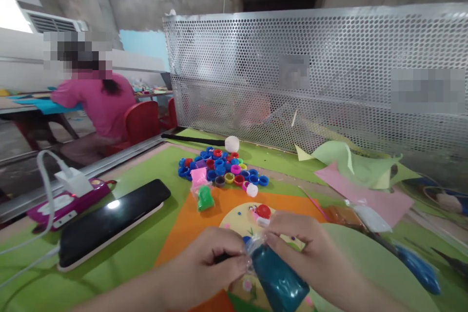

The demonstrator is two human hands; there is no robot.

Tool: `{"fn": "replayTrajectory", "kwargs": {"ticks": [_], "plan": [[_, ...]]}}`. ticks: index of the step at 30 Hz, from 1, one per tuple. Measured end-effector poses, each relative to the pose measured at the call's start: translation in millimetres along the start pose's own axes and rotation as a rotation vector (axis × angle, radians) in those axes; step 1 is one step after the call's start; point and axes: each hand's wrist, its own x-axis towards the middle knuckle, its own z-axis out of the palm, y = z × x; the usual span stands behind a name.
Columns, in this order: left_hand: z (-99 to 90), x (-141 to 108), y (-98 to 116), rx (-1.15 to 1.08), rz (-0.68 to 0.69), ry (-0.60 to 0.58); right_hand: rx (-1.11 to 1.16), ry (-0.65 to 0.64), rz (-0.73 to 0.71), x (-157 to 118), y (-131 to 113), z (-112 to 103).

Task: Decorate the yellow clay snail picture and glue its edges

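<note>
A small clear plastic bag with a teal, soft-looking filling hangs between my hands, tilted down to the right. My left hand pinches the bag's clear top edge between thumb and fingers. From the other side, my right hand grips the same edge. Under them, partly hidden, lies a round cream piece decorated with small coloured bits, a red cap on it. It rests on an orange sheet. Past my hands are a pink packet, a green packet and a pile of coloured bottle caps.
At left, a black phone and a purple power strip trail cables. Right are a pale green disc, paper scraps and a blue-handled tool. A perforated metal screen stands behind; a person in pink sits beyond.
</note>
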Motion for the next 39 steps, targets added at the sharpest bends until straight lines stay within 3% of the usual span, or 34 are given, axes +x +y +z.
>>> {"fn": "replayTrajectory", "kwargs": {"ticks": [4,7,12,14,22,24,29,34,39], "plan": [[1.5,1,-1,0.007,0.011,0.039,-0.011,-0.006,-0.090,-2,-3,3],[0.5,1,1,0.040,0.063,0.008,0.030,-0.027,-0.041,-5,-2,7],[1.7,1,4,0.158,0.133,-0.033,0.181,-0.209,0.037,-6,3,10],[3.2,1,2,0.195,0.157,-0.032,0.226,-0.222,0.023,-5,4,10],[3.4,-3,-7,0.267,0.006,-0.025,0.130,-0.172,-0.125,-7,0,7],[2.8,-2,-8,0.276,0.056,-0.034,0.115,-0.181,-0.115,-7,0,5],[1.2,-2,-10,0.284,0.180,-0.037,0.159,-0.358,-0.166,-5,0,-7],[0.8,-1,-16,0.306,0.238,-0.180,0.073,-0.310,-0.221,-6,0,-9],[-1.8,-1,-17,0.368,0.172,-0.105,0.077,-0.299,-0.196,-6,0,-6]]}}
